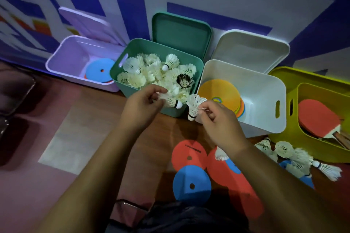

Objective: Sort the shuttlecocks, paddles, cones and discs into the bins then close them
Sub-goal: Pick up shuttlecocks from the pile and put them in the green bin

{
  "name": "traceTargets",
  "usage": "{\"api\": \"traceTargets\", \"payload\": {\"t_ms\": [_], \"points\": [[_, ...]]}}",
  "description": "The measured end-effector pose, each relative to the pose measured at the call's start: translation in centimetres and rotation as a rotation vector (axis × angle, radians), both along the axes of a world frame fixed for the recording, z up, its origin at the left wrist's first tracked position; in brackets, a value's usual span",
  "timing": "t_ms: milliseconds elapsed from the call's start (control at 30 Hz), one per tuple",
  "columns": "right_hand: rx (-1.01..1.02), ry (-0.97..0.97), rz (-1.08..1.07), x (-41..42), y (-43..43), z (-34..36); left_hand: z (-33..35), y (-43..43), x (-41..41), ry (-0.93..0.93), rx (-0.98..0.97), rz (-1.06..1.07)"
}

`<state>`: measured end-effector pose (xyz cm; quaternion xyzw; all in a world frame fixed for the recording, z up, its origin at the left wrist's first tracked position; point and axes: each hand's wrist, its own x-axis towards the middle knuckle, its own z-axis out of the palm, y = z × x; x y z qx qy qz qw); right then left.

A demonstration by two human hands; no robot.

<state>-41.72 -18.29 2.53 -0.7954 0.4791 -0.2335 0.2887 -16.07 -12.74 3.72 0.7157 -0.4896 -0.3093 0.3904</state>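
Observation:
My left hand [141, 103] pinches a white shuttlecock [173, 102] by its feathers over the near rim of the green bin [130, 89], which is heaped with shuttlecocks. My right hand [217, 121] pinches another shuttlecock [194, 107], cork end down, just right of that bin. Several loose shuttlecocks [295, 155] lie on the floor at the right. A red disc [189, 155], a blue disc [191, 182] and a larger red disc [227, 172] lie near me.
A lilac bin [62, 60] holds a blue disc; a white bin [265, 96] holds orange discs; a yellow-green bin [284, 138] holds red paddles [318, 117]. Open lids lean on the wall behind the bins. A dark object sits at the far left.

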Motion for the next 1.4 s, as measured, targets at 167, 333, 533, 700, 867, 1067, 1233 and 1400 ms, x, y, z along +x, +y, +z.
{"api": "traceTargets", "payload": {"t_ms": [167, 333, 533, 700, 867, 1067, 1233, 1400], "points": [[0.040, -0.078, -0.102, 2.9, -2.6, 1.3, 1.6, -2.7, 3.6, -0.034, -0.043, 0.086], [0.098, -0.131, -0.163, 4.6, -4.9, 1.7, 1.4, -6.5, 5.1, -0.003, -0.022, 0.154], [0.160, -0.132, -0.189, 4.8, -6.6, 1.4, -0.9, -8.0, 5.0, -0.042, 0.077, 0.163], [0.271, -0.194, -0.283, 5.7, -7.9, 1.0, -3.1, -6.9, 5.2, 0.046, 0.067, 0.243], [0.329, -0.196, -0.281, 8.9, -10.2, 1.7, -3.9, -6.1, 5.1, 0.122, 0.008, 0.257], [0.368, -0.127, -0.075, 15.6, -13.1, 5.3, -3.2, -5.3, 4.6, 0.117, 0.013, 0.251], [0.385, -0.003, -0.030, 16.1, -11.6, 4.3, -2.7, -4.0, 4.1, 0.139, 0.019, 0.287], [0.422, -0.076, -0.072, 11.7, -7.3, 2.2, -2.8, -2.2, 2.9, 0.170, 0.019, 0.240]]}}
